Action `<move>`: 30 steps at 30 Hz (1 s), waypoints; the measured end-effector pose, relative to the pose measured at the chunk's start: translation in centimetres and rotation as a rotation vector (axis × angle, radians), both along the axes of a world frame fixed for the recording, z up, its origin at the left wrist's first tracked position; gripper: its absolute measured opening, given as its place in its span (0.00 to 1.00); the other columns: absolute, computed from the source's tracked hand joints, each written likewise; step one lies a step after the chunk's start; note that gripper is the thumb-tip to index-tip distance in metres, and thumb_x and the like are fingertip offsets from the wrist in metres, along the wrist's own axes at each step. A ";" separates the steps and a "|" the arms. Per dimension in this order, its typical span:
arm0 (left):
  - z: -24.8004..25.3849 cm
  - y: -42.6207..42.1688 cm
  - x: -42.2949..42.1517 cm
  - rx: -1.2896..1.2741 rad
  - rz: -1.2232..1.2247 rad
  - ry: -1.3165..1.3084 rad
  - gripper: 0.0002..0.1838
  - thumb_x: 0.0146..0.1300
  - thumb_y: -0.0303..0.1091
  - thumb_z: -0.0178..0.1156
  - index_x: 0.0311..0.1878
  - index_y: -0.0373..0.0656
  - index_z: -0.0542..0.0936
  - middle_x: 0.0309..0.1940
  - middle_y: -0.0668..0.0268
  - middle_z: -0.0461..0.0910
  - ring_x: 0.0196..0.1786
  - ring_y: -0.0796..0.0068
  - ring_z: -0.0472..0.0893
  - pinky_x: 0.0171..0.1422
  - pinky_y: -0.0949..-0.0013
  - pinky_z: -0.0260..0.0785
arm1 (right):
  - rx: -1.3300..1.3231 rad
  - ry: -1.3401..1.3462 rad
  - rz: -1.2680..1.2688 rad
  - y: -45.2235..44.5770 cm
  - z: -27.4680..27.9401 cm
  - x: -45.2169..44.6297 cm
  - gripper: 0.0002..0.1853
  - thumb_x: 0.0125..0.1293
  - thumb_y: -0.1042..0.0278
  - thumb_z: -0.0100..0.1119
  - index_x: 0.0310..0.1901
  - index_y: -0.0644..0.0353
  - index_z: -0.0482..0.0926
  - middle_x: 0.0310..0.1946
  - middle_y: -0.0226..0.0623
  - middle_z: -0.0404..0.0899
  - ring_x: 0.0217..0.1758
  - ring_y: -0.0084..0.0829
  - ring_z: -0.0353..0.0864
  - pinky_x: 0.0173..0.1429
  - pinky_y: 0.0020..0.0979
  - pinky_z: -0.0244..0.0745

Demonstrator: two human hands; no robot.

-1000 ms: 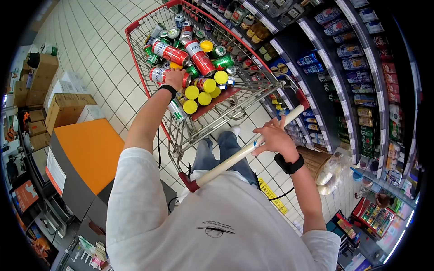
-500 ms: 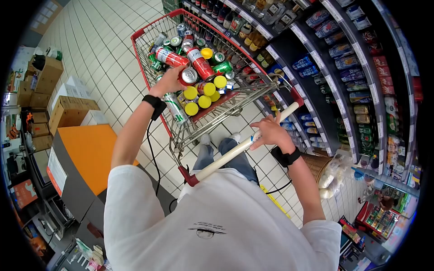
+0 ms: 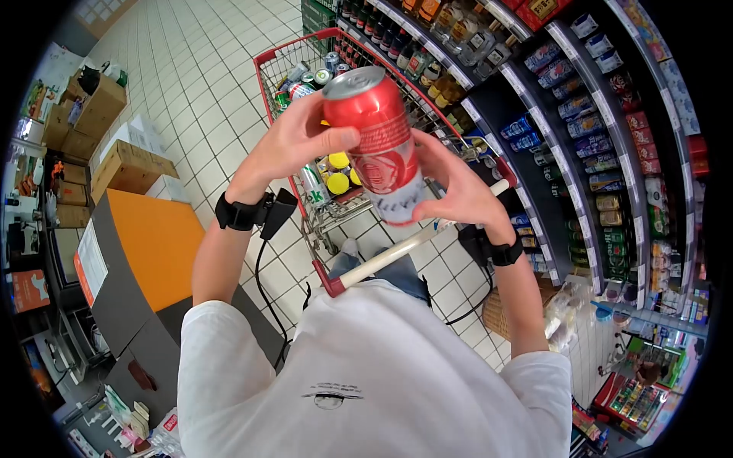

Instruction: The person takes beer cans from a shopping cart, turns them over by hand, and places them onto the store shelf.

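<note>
A large red and white beer can [image 3: 379, 137] is raised above the trolley, close to my head, tilted with its silver top up. My left hand [image 3: 286, 145] grips its upper left side, thumb across the front. From the right, my right hand [image 3: 462, 183] holds the lower part, thumb near the base. Below is the shopping trolley [image 3: 263, 59] with a red rim, holding many cans; the raised can hides some of them. A white and green can [image 3: 314, 185] and yellow-lidded containers [image 3: 337, 183] show beside my left wrist. The pale trolley handle [image 3: 389, 257] lies beneath my hands, untouched.
Shelves of drinks [image 3: 588, 114] curve along the right side. On the left stand an orange-topped counter [image 3: 149, 244] and cardboard boxes [image 3: 126, 168]. A wicker basket [image 3: 500, 313] sits low on the right. Black cables [image 3: 263, 282] hang from both wrist straps.
My left hand has lifted the red and white can out of the trolley towards me. My right hand has left the handle and now holds the can too.
</note>
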State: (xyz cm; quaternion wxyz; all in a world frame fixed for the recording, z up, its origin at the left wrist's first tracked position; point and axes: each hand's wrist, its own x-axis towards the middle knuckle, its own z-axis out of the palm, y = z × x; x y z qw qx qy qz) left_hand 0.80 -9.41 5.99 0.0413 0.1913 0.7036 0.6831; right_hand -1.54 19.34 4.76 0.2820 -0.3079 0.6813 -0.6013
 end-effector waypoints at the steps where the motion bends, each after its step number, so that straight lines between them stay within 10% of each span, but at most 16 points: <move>1: 0.7 0.3 0.2 0.086 -0.014 -0.036 0.34 0.63 0.49 0.71 0.63 0.33 0.75 0.53 0.61 0.82 0.52 0.75 0.81 0.58 0.68 0.74 | -0.073 -0.090 0.033 -0.3 -0.3 0.5 0.56 0.52 0.55 0.82 0.76 0.61 0.55 0.66 0.47 0.72 0.68 0.36 0.74 0.71 0.38 0.68; 10: 2.8 2.3 1.9 0.178 0.152 -0.171 0.37 0.68 0.45 0.67 0.72 0.36 0.65 0.56 0.58 0.79 0.58 0.72 0.78 0.60 0.65 0.73 | -0.124 -0.277 -0.123 -1.8 0.2 3.4 0.33 0.69 0.56 0.66 0.69 0.64 0.67 0.57 0.37 0.79 0.57 0.25 0.78 0.63 0.32 0.74; 14: 2.3 2.7 3.4 -0.451 0.315 0.631 0.47 0.56 0.23 0.62 0.80 0.47 0.55 0.81 0.53 0.47 0.82 0.46 0.47 0.80 0.49 0.52 | -0.097 -0.437 -0.198 -1.2 -0.1 3.0 0.35 0.72 0.45 0.56 0.67 0.68 0.66 0.54 0.49 0.81 0.50 0.42 0.87 0.53 0.40 0.85; 16: 1.5 3.6 4.4 -0.881 0.359 0.744 0.50 0.47 0.21 0.66 0.78 0.57 0.62 0.80 0.54 0.49 0.82 0.43 0.46 0.82 0.45 0.48 | -0.087 -0.419 -0.202 -1.0 1.0 2.9 0.35 0.73 0.43 0.53 0.67 0.69 0.66 0.53 0.52 0.81 0.46 0.46 0.88 0.50 0.43 0.87; 19: 0.3 5.1 4.0 -0.962 0.390 0.931 0.51 0.39 0.22 0.72 0.73 0.62 0.69 0.79 0.58 0.56 0.81 0.49 0.50 0.82 0.41 0.47 | -0.009 -0.489 -0.119 -0.5 2.3 3.0 0.28 0.74 0.50 0.57 0.63 0.67 0.72 0.51 0.38 0.83 0.50 0.25 0.84 0.54 0.28 0.80; 26: -1.1 5.4 2.6 -0.608 0.179 0.803 0.41 0.41 0.21 0.74 0.63 0.53 0.76 0.64 0.64 0.73 0.74 0.55 0.67 0.81 0.35 0.46 | 0.040 -0.321 -0.068 0.7 3.4 4.7 0.36 0.77 0.43 0.50 0.72 0.68 0.64 0.59 0.37 0.77 0.59 0.24 0.77 0.62 0.28 0.74; 30: -2.3 6.0 2.3 -0.191 0.142 0.588 0.44 0.39 0.21 0.78 0.65 0.46 0.72 0.61 0.59 0.74 0.70 0.54 0.70 0.78 0.51 0.56 | 0.018 -0.382 0.045 2.3 2.5 3.3 0.45 0.76 0.29 0.29 0.73 0.66 0.63 0.56 0.39 0.79 0.56 0.24 0.79 0.59 0.27 0.75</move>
